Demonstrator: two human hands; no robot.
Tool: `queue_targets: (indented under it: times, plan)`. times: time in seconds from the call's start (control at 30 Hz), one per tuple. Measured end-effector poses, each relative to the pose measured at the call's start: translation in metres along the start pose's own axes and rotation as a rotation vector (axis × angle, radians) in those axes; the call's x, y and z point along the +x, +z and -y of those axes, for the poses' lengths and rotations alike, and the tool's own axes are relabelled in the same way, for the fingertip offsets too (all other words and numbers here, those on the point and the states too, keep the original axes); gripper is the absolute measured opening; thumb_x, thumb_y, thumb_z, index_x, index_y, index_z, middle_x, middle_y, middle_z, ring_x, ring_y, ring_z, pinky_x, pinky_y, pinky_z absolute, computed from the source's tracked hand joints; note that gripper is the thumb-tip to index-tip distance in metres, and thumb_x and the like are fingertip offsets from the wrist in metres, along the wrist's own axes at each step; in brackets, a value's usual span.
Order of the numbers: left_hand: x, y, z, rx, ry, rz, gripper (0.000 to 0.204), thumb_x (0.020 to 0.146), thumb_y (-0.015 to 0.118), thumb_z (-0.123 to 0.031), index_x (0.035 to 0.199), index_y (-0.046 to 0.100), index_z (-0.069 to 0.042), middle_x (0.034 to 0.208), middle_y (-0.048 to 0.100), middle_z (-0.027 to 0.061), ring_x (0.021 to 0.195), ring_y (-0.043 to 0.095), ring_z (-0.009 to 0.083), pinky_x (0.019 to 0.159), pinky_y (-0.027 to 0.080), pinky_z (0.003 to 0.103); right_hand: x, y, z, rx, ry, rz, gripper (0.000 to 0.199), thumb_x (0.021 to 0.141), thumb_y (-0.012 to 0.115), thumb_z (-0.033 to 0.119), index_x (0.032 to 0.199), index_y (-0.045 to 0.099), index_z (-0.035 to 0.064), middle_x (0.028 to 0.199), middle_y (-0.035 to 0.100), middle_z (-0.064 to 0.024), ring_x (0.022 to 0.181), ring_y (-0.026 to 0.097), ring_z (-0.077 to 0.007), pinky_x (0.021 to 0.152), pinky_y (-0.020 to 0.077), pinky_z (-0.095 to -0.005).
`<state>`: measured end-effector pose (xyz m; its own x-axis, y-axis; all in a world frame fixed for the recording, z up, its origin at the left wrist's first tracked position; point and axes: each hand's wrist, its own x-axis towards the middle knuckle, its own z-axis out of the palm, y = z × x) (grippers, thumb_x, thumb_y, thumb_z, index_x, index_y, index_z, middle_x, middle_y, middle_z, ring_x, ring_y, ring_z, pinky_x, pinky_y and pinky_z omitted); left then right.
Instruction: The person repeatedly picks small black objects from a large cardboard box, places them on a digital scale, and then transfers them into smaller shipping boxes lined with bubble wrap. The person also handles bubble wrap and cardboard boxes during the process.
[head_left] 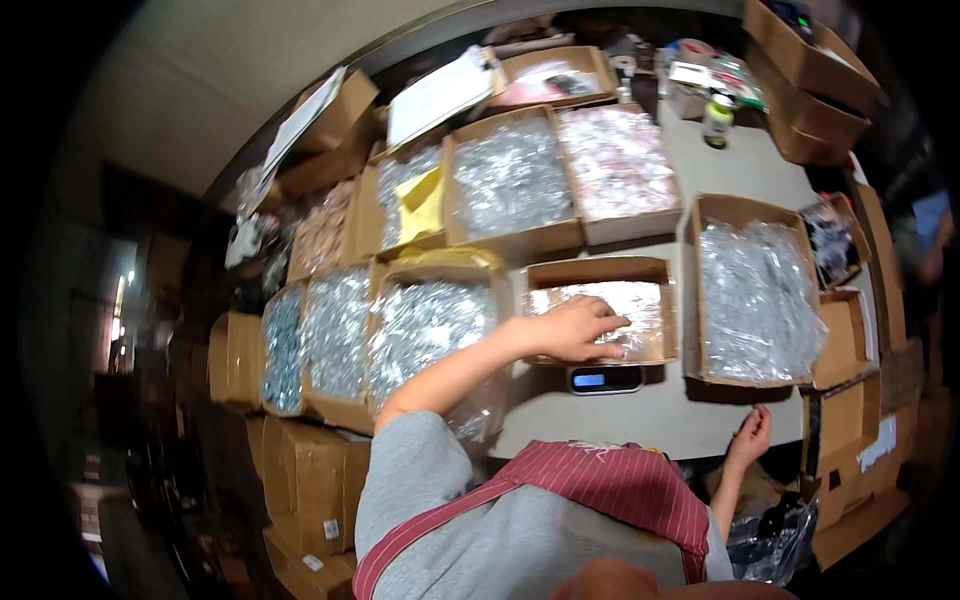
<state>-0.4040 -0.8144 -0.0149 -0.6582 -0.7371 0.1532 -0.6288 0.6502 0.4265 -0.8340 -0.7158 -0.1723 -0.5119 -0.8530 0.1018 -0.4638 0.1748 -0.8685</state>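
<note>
My left hand (pixel 580 330) reaches over a small cardboard box (pixel 598 270) of small shiny clear packets (pixel 640 300). Its fingers are apart and rest on the packets. The box sits on a digital scale (pixel 605 380), whose lit blue display shows at the near side. My right hand (pixel 755 432) is low beside the table's front edge, with its fingers curled together. Whatever it may hold is too small to make out. Just beyond that hand stands a larger cardboard box (pixel 705 350) filled with clear plastic bags (pixel 755 300).
Open boxes of shiny packets stand left of the scale, among them a silvery heap (pixel 430 325). Behind are another silvery box (pixel 510 175), a pinkish one (pixel 615 165) and a yellow sheet (pixel 420 207). A bottle (pixel 717 120) stands at the back right. Empty-looking cartons (pixel 840 340) flank the right edge.
</note>
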Motion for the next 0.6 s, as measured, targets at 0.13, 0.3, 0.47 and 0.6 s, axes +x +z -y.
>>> queue_targets:
  times: [0.13, 0.3, 0.47, 0.6]
  plan:
    - [-0.056, -0.053, 0.007, -0.178, -0.400, -0.356, 0.032, 0.088, 0.066, -0.027, 0.109, 0.067, -0.002, 0.099, 0.067, 0.0182, 0.098, 0.062, 0.0368, 0.087, 0.049, 0.044, 0.002, -0.002, -0.014, -0.069, -0.047, -0.030, 0.022, 0.099, 0.057, 0.024, 0.108, 0.064, 0.0046, 0.070, 0.053, 0.0018, 0.051, 0.041, -0.0061, 0.046, 0.0342, -0.0242]
    - [-0.172, -0.078, 0.099, 0.508, -1.158, -0.258, 0.028, 0.087, 0.062, -0.027, 0.084, 0.069, 0.000, 0.083, 0.068, 0.0219, 0.081, 0.067, 0.0392, 0.075, 0.052, 0.050, 0.000, 0.005, -0.018, -0.315, -0.171, -0.163, 0.027, 0.097, 0.054, 0.028, 0.113, 0.063, 0.0081, 0.092, 0.069, -0.0086, 0.077, 0.064, -0.0246, 0.067, 0.0481, -0.0370]
    - [-0.230, -0.049, 0.159, 0.471, -1.077, -0.329, 0.020, 0.079, 0.066, -0.022, 0.083, 0.073, -0.004, 0.082, 0.068, 0.0185, 0.082, 0.066, 0.0379, 0.075, 0.052, 0.048, -0.010, 0.029, 0.015, -0.584, -0.020, -0.124, 0.030, 0.095, 0.052, 0.027, 0.119, 0.059, 0.0100, 0.115, 0.066, -0.0131, 0.101, 0.062, -0.0361, 0.081, 0.0473, -0.0452]
    - [-0.256, -0.076, 0.131, 0.036, -0.927, -0.662, 0.012, 0.082, 0.063, -0.014, 0.079, 0.072, -0.008, 0.086, 0.067, 0.0098, 0.085, 0.063, 0.0300, 0.075, 0.049, 0.042, -0.017, 0.027, -0.005, -0.471, -0.037, -0.175, 0.030, 0.094, 0.053, 0.024, 0.116, 0.063, 0.0058, 0.114, 0.066, -0.0152, 0.101, 0.062, -0.0352, 0.083, 0.0470, -0.0432]
